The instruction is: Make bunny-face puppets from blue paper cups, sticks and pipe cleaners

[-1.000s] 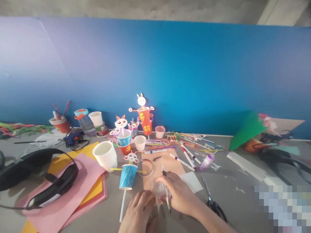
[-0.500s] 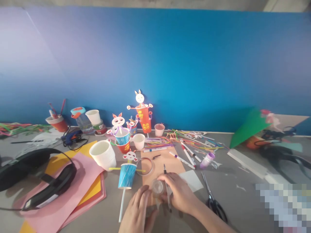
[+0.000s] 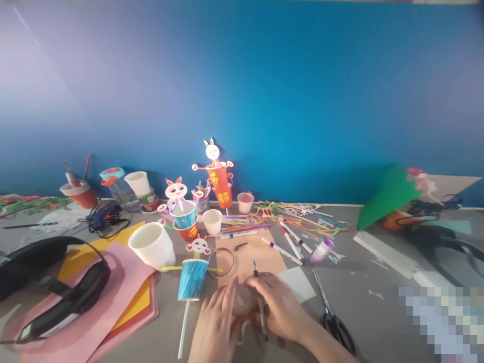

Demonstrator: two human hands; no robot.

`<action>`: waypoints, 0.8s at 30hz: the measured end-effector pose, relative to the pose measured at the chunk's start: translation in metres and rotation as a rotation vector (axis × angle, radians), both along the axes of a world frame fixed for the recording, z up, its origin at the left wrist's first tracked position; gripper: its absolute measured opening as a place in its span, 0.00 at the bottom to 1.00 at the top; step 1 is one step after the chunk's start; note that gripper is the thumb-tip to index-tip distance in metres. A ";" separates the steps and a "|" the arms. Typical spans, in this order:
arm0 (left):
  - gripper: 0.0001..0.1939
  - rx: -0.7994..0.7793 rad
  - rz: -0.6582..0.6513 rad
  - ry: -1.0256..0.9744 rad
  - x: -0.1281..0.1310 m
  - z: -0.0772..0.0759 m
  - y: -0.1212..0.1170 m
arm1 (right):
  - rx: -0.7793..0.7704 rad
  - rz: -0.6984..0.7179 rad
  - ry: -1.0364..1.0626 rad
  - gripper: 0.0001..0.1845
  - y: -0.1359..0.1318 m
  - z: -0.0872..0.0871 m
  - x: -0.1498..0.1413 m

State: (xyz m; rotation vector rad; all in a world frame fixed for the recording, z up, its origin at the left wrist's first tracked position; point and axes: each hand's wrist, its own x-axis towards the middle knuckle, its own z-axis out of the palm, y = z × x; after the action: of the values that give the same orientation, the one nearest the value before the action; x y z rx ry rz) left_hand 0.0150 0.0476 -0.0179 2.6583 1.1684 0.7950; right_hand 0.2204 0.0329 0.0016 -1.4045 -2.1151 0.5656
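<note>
My right hand [image 3: 278, 302] is closed round a pen [image 3: 260, 308], its bare tip pointing away from me, and its fingers also rest against a clear round object [image 3: 243, 301]. From the other side, my left hand [image 3: 216, 318] presses its fingers against this object; its exact kind is hard to make out. Both hands are at the near edge of an orange-tan paper sheet [image 3: 249, 259]. A black pen cap [image 3: 241, 246] lies on that sheet. Left of my hands lies a blue paper-cup figure [image 3: 193, 280] with a white animal face and a straw.
Scissors [image 3: 330, 317], a white paper piece [image 3: 298, 283], several markers [image 3: 282, 250] and a purple glue stick [image 3: 322, 251] lie to the right. White cups [image 3: 153, 246], headphones [image 3: 64, 297] and coloured paper [image 3: 124, 277] are at left. Cup figures [image 3: 219, 184] stand by the blue partition [image 3: 302, 101].
My left hand has come up against the clear round object, closing the gap to my right hand. The pen stays in my right hand. The view has tilted down and turned slightly right.
</note>
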 end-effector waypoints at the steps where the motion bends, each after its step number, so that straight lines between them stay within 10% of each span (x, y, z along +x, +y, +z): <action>1: 0.33 0.003 -0.010 -0.011 -0.001 0.000 0.001 | -0.007 -0.005 0.001 0.24 0.000 0.000 0.000; 24: 0.37 -0.041 -0.044 -0.040 -0.002 0.003 0.001 | -0.041 0.044 0.006 0.29 0.002 -0.004 0.004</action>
State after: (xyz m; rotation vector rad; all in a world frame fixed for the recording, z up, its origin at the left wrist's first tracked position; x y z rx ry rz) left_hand 0.0133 0.0485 -0.0153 2.6133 1.1013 0.8041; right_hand 0.2246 0.0350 -0.0024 -1.3789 -2.1458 0.6329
